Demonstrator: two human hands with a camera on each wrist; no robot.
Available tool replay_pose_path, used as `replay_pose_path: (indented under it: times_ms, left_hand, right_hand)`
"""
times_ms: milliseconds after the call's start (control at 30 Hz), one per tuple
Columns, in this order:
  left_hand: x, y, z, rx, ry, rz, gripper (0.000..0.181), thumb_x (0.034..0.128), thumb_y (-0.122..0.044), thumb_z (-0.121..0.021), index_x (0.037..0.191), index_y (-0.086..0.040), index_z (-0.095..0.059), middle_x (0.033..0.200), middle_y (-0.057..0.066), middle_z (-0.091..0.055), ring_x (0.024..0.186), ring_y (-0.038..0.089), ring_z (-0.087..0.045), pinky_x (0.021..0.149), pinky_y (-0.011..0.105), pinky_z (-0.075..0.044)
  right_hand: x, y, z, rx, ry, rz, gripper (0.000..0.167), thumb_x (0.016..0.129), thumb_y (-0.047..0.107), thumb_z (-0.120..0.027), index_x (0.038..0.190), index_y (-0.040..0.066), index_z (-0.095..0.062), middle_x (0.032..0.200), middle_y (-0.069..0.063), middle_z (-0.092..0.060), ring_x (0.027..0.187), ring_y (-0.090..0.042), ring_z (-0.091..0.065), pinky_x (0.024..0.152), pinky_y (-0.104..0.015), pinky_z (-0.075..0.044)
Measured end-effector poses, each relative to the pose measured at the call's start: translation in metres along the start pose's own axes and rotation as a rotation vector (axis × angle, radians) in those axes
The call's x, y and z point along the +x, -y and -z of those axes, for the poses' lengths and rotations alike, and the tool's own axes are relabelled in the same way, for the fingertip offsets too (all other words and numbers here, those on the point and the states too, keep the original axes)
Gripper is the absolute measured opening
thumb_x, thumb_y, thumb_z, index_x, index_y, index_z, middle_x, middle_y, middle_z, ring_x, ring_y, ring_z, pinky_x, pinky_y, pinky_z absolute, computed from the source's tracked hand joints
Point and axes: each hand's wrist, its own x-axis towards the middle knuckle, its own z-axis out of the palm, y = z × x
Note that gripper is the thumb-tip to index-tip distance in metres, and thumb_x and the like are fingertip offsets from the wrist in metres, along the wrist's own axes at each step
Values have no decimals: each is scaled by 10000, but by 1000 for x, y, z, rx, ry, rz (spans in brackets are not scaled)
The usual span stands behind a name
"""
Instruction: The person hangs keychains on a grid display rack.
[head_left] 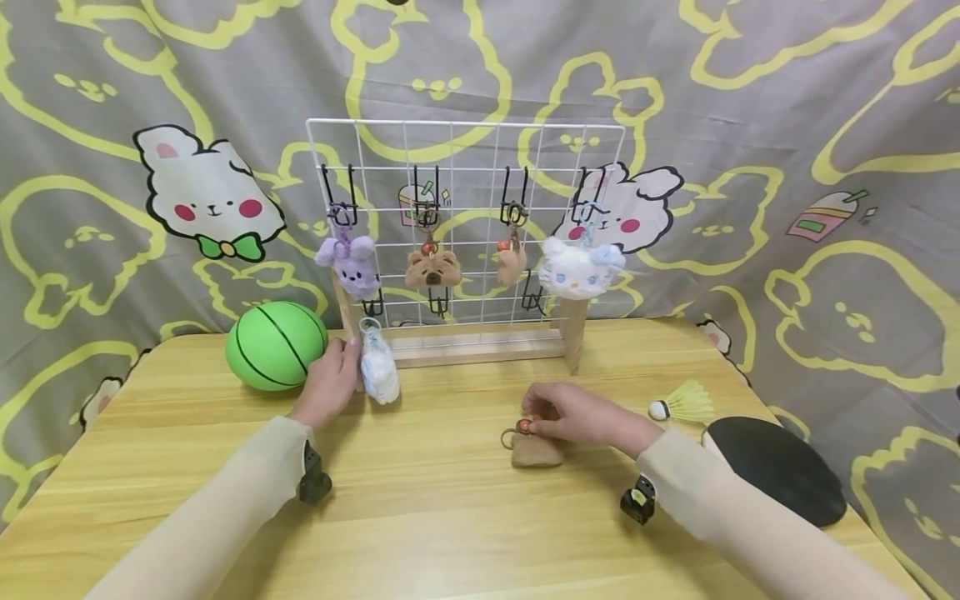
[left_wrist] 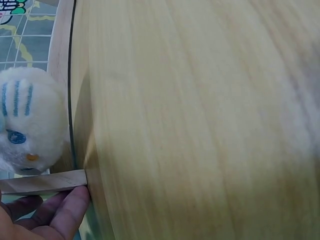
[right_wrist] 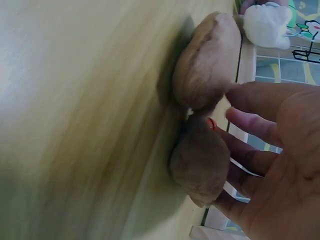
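My right hand [head_left: 573, 412] pinches near the red bead of a brown plush keychain [head_left: 536, 452] on the table. Two brown plush lumps [right_wrist: 207, 60] show in the right wrist view, beside my thumb and bent fingers. My left hand [head_left: 332, 383] is at the foot of a white wire rack [head_left: 480, 250]. In the left wrist view its fingers [left_wrist: 70, 215] lie against the side of the wooden post [left_wrist: 45, 182]; the thumb is hidden there. Right of that post is a white plush keychain [head_left: 380, 371] with a ring on top, its blue-eyed face seen in the left wrist view.
On upper hooks hang a purple plush [head_left: 352, 268], a brown bear plush [head_left: 433, 271], a smaller brown plush [head_left: 512, 262] and a white plush [head_left: 581, 271]. A green ball [head_left: 276, 346] is at left. A yellow shuttlecock [head_left: 684, 404] and black paddle [head_left: 776, 471] are at right.
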Motion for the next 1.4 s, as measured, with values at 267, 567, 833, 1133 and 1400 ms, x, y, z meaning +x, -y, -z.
replay_pose_path:
  times_ms: [267, 567, 833, 1133, 1400]
  left_hand:
    - [1, 4, -2, -6, 1, 5, 630, 1135, -459, -184, 1311, 71, -475, 1034, 272, -628, 929, 390, -632, 769, 479, -552]
    - [2, 3, -4, -12, -14, -1, 643, 1132, -475, -181, 1316, 64, -480, 1087, 296, -630, 961, 410, -635, 806, 527, -560]
    - [2, 0, -5, 4, -20, -9, 609, 1135, -458, -183, 1277, 47, -493, 1090, 304, -633, 948, 409, -634, 797, 534, -555]
    - [1, 2, -2, 20, -24, -1, 612, 1136, -451, -175, 1286, 55, -484, 1091, 319, -637, 953, 423, -645, 796, 544, -565]
    - [1, 3, -3, 27, -26, 1, 615, 1135, -451, -165, 1280, 55, -482, 1104, 328, -633, 964, 436, -645, 820, 573, -562]
  right_hand:
    - [-1, -9, -6, -89, -10, 60, 162, 959, 141, -742, 1085, 45, -707, 939, -33, -667, 879, -129, -549, 786, -253, -493]
    - [-6, -12, -12, -110, -51, 24, 141, 926, 150, -768, 1040, 111, -696, 909, -3, -614, 880, -125, -481, 798, -241, -401]
    - [-10, -17, -13, -17, -56, 38, 158, 917, 81, -774, 949, 101, -621, 891, 26, -653, 855, -70, -546, 789, -242, -498]
    - [-16, -22, -9, 120, -19, 8, 85, 1020, 105, -650, 974, 81, -717, 862, 2, -733, 772, -27, -619, 717, -200, -558]
    - [-14, -26, -6, 270, -65, 24, 193, 1083, 173, -556, 1005, 68, -697, 951, -88, -770, 860, -110, -717, 781, -222, -605]
